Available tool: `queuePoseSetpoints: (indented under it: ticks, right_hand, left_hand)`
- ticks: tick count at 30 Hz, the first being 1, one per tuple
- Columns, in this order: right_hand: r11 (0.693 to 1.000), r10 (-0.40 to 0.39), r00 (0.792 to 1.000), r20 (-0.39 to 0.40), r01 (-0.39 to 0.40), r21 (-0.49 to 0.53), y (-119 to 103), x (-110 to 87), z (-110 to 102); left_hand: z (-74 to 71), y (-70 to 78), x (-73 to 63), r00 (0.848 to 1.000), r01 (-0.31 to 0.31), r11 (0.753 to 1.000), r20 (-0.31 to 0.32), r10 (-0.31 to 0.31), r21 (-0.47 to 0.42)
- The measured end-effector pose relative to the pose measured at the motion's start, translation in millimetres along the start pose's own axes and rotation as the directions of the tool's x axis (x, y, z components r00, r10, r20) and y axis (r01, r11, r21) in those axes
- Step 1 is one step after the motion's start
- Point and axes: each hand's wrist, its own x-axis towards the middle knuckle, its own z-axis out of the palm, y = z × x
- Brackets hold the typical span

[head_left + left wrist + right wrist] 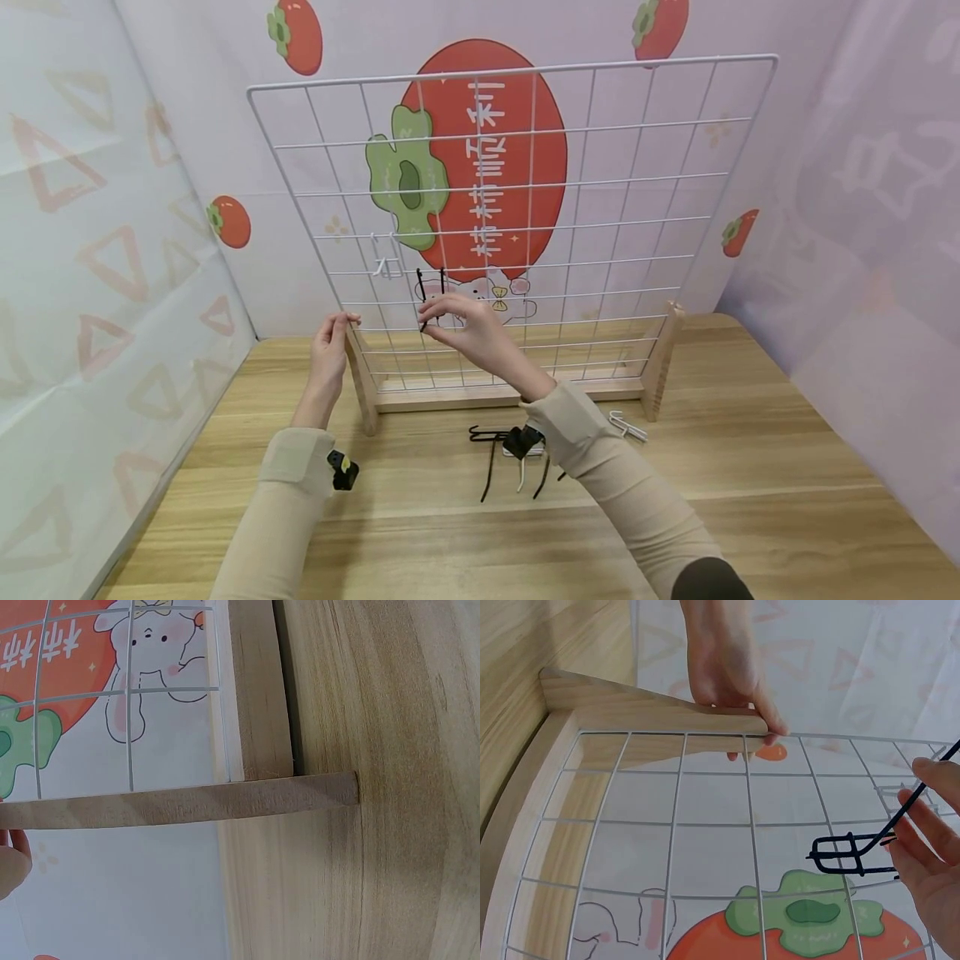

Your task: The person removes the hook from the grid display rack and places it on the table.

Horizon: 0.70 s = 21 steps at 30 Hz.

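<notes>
A white wire grid panel leans back in a wooden stand. My left hand grips the upper end of the stand's left side piece; in the right wrist view, fingertips show on both sides of the wood. With thumb and fingers, my right hand pinches a black wire display hook by its long prong. The hook's framed back end is up against the grid's left part. Above and left of it, a white hook hangs on the wires.
On the wooden table, several black hooks and a white one lie in front of the stand, partly behind the right wrist camera. Another white hook lies farther right. A printed cloth hangs behind and beside the table.
</notes>
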Motion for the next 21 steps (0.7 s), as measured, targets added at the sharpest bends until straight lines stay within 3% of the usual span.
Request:
queuePoseSetpoints:
  ticks: [21]
  right_hand:
    - [0.993, -0.073, 0.993, -0.091, 0.081, 0.089, -3.4, 5.1, 2.1]
  left_hand:
    - [-0.4, 0.1, -0.1, 1.000, -0.004, 1.000, -0.006, 0.004, -0.004]
